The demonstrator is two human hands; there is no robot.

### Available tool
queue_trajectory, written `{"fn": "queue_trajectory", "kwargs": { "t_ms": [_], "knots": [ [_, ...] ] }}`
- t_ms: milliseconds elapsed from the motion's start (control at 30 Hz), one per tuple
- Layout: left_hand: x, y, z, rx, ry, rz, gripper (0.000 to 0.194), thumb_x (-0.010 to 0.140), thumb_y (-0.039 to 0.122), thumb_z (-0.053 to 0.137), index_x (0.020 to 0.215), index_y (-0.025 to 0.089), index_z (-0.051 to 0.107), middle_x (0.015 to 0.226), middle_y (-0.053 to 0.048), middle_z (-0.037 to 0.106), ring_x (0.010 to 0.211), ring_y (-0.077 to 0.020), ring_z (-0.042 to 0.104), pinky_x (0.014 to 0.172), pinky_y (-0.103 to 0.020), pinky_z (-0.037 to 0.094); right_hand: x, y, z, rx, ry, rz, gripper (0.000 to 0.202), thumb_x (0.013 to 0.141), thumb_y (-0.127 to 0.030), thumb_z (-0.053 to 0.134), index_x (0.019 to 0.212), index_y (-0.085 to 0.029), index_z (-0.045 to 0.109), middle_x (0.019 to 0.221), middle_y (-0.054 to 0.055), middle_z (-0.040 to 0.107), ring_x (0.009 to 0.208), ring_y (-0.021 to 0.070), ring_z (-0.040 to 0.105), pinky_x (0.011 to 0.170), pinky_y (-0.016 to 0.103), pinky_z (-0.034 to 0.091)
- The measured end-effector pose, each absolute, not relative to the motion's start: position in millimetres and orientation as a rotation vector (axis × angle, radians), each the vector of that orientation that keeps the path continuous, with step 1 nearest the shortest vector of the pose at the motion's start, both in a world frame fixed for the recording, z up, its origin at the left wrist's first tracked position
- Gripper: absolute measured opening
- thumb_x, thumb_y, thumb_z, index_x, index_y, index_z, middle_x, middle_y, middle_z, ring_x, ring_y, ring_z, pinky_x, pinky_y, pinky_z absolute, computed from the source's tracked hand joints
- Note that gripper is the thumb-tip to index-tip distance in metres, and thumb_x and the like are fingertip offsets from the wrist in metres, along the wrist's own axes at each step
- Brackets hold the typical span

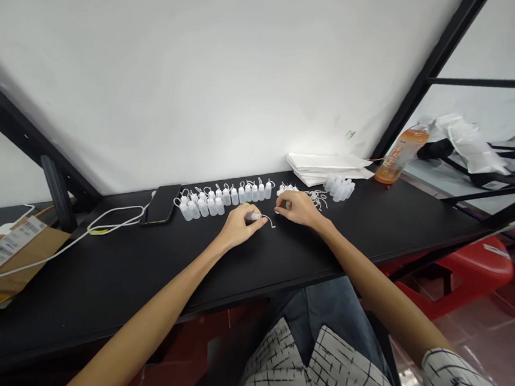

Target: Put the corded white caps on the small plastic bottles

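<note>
My left hand (239, 225) is closed around a small squeeze bottle (253, 216) that lies tilted, its tip toward the right. From its tip end a thin white strap (269, 219) sticks out past my thumb. Just to the right, my right hand (301, 208) is pinched, with a tiny white bit at the fingertips too small to name. Behind my left hand stand rows of small translucent bottles (212, 206) with white caps and looped straps. Loose white straps (317, 198) and small caps (288, 188) lie behind my right hand, partly hidden by it.
Several capless translucent bottles (340, 188) lie right of the straps, before stacked white sheets (322, 166). An orange drink bottle (402, 153) leans at the right. A phone (163, 205), white cable (116, 218) and cardboard parcel (13, 256) are on the left. The black table (125, 282) meets a white wall.
</note>
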State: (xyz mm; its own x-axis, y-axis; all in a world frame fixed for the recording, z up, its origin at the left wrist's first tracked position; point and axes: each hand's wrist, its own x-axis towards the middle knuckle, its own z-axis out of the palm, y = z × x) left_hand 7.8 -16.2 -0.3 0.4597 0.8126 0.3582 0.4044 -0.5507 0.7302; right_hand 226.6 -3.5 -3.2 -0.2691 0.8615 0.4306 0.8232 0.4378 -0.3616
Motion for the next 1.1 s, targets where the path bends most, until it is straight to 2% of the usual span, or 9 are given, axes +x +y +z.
{"fn": "queue_trajectory", "kwargs": {
  "t_ms": [200,367,700,800,900,1000,1100],
  "knots": [
    [11,-19,-3,2.195,0.983,0.939,0.026,0.081,0.040,0.062,0.069,0.017,0.065,0.074,-0.002,0.058,0.072,-0.0153,0.052,0.067,-0.028,0.041,227,-4,-3,-1.345,-2.158,0.167,0.003,0.076,-0.022,0.067,0.076,-0.019,0.066,0.074,-0.001,0.065,0.061,0.0118,0.055,0.065,0.024,0.040],
    [11,-22,1,2.125,1.014,0.946,0.031,0.084,0.042,0.058,0.069,0.016,0.067,0.075,-0.003,0.059,0.068,-0.0141,0.051,0.066,-0.028,0.040,227,-4,-5,-1.318,-2.183,0.138,0.003,0.077,-0.020,0.066,0.080,-0.018,0.067,0.072,0.000,0.062,0.067,0.0137,0.057,0.068,0.025,0.041],
    [11,-21,2,1.953,1.026,1.000,0.044,0.094,0.042,0.038,0.079,0.018,0.073,0.084,-0.004,0.059,0.087,-0.0192,0.055,0.086,-0.033,0.044,228,-1,-9,-1.268,-2.233,0.176,0.014,0.075,-0.009,0.061,0.084,-0.017,0.069,0.086,0.004,0.065,0.066,0.0129,0.059,0.072,0.027,0.045],
    [11,-17,1,1.907,1.019,1.009,0.043,0.094,0.043,0.040,0.085,0.018,0.074,0.084,-0.005,0.059,0.084,-0.0183,0.056,0.081,-0.032,0.046,229,0,-9,-1.257,-2.243,0.174,0.018,0.074,-0.007,0.060,0.085,-0.017,0.070,0.084,0.003,0.066,0.067,0.0132,0.059,0.072,0.027,0.045],
    [9,-14,1,1.879,1.002,0.996,0.042,0.093,0.045,0.044,0.083,0.017,0.073,0.076,-0.004,0.059,0.070,-0.0147,0.053,0.073,-0.030,0.046,230,1,-9,-1.245,-2.240,0.182,0.020,0.073,-0.006,0.059,0.086,-0.017,0.070,0.081,0.003,0.065,0.068,0.0140,0.060,0.074,0.028,0.046],
    [8,-13,3,1.808,0.926,0.974,0.044,0.090,0.048,0.049,0.067,0.015,0.067,0.076,-0.005,0.063,0.059,-0.0109,0.048,0.067,-0.029,0.046,229,-1,-8,-1.233,-2.142,0.296,0.017,0.072,-0.009,0.061,0.083,-0.017,0.071,0.078,0.003,0.066,0.067,0.0149,0.062,0.073,0.031,0.050],
    [7,-12,2,1.735,0.903,0.971,0.048,0.086,0.048,0.055,0.054,0.014,0.055,0.090,-0.009,0.067,0.053,-0.0075,0.044,0.059,-0.028,0.044,223,-6,-3,-1.174,-1.864,0.614,0.011,0.074,-0.024,0.067,0.082,-0.017,0.070,0.075,0.003,0.066,0.063,0.0156,0.064,0.064,0.031,0.054]
  ]
}}
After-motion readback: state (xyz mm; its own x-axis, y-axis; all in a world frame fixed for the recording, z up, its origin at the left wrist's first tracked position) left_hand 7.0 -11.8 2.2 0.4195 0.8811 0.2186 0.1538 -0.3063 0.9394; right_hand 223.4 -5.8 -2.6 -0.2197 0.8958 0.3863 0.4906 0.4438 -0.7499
